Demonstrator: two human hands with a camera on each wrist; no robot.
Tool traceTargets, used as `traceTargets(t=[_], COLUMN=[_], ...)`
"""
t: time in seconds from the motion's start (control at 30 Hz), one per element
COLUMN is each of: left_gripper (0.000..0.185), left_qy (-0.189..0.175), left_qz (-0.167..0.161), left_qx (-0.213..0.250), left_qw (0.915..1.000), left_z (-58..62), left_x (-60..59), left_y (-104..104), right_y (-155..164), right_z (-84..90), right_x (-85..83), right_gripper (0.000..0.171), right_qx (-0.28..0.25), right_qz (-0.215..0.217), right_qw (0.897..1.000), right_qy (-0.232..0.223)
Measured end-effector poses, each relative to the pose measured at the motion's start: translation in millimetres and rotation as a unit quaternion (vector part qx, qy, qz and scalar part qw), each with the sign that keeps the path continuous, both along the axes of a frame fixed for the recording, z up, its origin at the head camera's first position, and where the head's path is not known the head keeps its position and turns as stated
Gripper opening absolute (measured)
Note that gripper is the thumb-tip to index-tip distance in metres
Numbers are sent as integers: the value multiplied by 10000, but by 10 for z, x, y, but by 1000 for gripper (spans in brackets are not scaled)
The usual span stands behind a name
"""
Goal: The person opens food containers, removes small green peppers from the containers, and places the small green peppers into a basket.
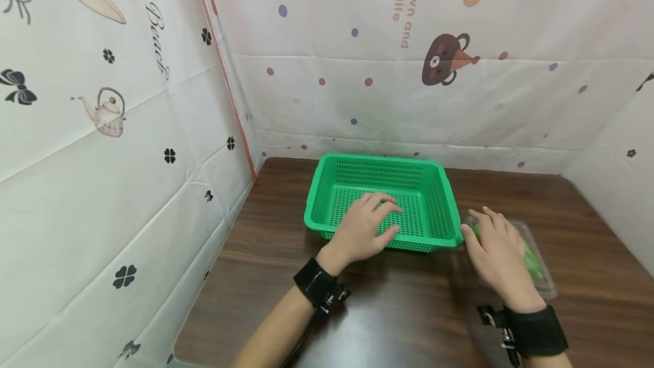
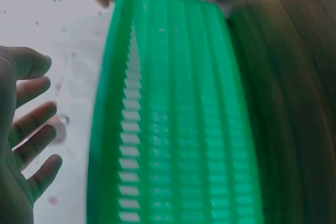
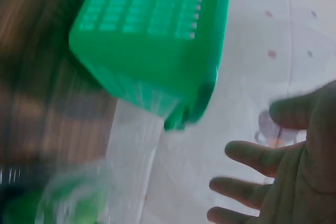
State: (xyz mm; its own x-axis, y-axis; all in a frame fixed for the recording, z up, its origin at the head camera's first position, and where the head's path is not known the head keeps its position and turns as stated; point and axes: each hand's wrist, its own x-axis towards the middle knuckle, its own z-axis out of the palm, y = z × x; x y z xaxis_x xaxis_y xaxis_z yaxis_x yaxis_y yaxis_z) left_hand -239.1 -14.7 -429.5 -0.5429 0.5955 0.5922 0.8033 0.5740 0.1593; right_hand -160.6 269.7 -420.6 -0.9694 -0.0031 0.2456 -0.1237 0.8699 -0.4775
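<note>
Green basket (image 1: 380,200) on brown table (image 1: 409,322), nothing inside. Left hand (image 1: 364,230) over near rim, fingers spread loose, gripping nothing. Right hand (image 1: 498,254) flat on clear clamshell box (image 1: 536,263) (green contents, blurred) just right of basket. Box not yet lifted, loading all left to do

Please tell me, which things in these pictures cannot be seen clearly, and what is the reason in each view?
- Clear container, head view: the right hand covers most of it; the green contents cannot be identified, nor whether the fingers touch it.
- Same container, right wrist view: motion blur, cut by the bottom edge.
- Green basket, head view: the left hand hides part of the near wall; contact is unclear.
- Basket, left wrist view: blurred, its floor unseen.
</note>
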Motion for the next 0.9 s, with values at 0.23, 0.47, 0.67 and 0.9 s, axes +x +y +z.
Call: traceTargets(t=[0.23, 0.47, 0.67, 0.9], left_gripper=[18, 12, 12, 13], left_qy=[569, 163, 48, -957], left_qz=[-661, -1434, -1517, -1737], left_qx=[-82, -309, -636, -1017], left_qw=[9962, 9891, 9864, 9748], left_z=[109, 45, -89, -333], left_x=[173, 342, 471, 564], left_y=[249, 457, 625, 898], right_y=[201, 300, 318, 356], right_z=[-32, -102, -188, -253], right_x=[101, 177, 231, 260], right_gripper=[73, 82, 84, 85], right_qx=[252, 471, 560, 631], right_qz=[-631, -1010, -1086, -1019], right_qw=[9973, 9922, 9913, 9919], right_qy=[-266, -567, -491, -416])
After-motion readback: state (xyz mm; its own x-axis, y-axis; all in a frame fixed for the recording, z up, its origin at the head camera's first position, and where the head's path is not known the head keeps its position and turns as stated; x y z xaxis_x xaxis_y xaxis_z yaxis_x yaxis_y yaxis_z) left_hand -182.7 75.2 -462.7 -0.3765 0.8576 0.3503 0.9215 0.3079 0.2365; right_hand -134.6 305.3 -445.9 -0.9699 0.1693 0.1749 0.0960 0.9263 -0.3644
